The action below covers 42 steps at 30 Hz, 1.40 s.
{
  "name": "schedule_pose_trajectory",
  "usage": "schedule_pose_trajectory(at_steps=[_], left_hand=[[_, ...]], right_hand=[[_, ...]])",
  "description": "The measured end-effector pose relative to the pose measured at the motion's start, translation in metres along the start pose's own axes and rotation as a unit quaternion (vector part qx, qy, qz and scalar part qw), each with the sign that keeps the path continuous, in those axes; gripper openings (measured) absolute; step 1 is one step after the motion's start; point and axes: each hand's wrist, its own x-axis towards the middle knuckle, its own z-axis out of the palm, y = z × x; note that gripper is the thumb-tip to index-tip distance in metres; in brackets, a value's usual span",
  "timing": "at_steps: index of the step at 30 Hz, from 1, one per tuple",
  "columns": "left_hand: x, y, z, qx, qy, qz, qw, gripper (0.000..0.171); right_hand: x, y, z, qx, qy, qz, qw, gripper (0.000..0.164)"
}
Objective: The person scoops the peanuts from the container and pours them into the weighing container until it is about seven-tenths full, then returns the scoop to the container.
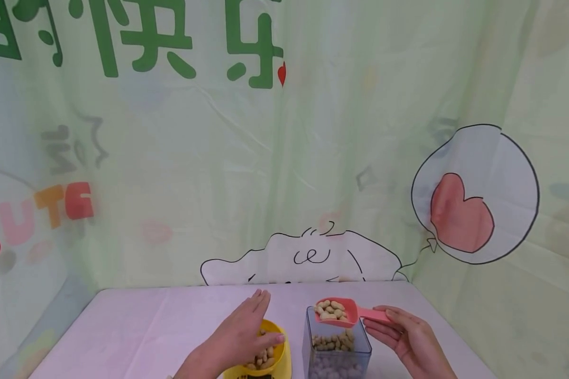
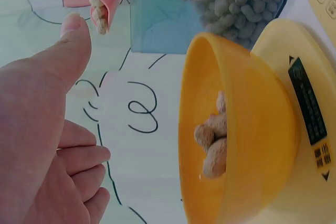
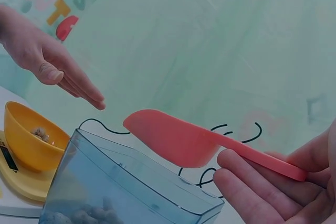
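Observation:
A pink scoop (image 1: 352,311) heaped with peanuts (image 1: 331,310) is held level over a clear blue-tinted bin (image 1: 337,353). My right hand (image 1: 410,337) grips its handle between thumb and fingers, as the right wrist view shows. More peanuts lie low inside the bin. To the left, my left hand (image 1: 239,331) hovers with extended fingers above a yellow bowl (image 2: 262,124), holding nothing. Several peanuts (image 2: 212,153) rest in that bowl, which sits on a yellow kitchen scale (image 2: 315,171).
Bin and scale stand side by side on a pale pink-white tabletop (image 1: 170,316). Behind the table hangs a light green printed curtain (image 1: 265,158) with a balloon drawing, and it continues along both sides.

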Motion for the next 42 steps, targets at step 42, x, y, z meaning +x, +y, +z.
schedule_pose_trajectory(at_steps=[42], left_hand=[[-0.027, -0.05, 0.016, 0.033, -0.031, -0.071, 0.9965, 0.11]], right_hand=[[0.016, 0.027, 0.092, -0.193, -0.032, -0.033, 0.98, 0.036]])
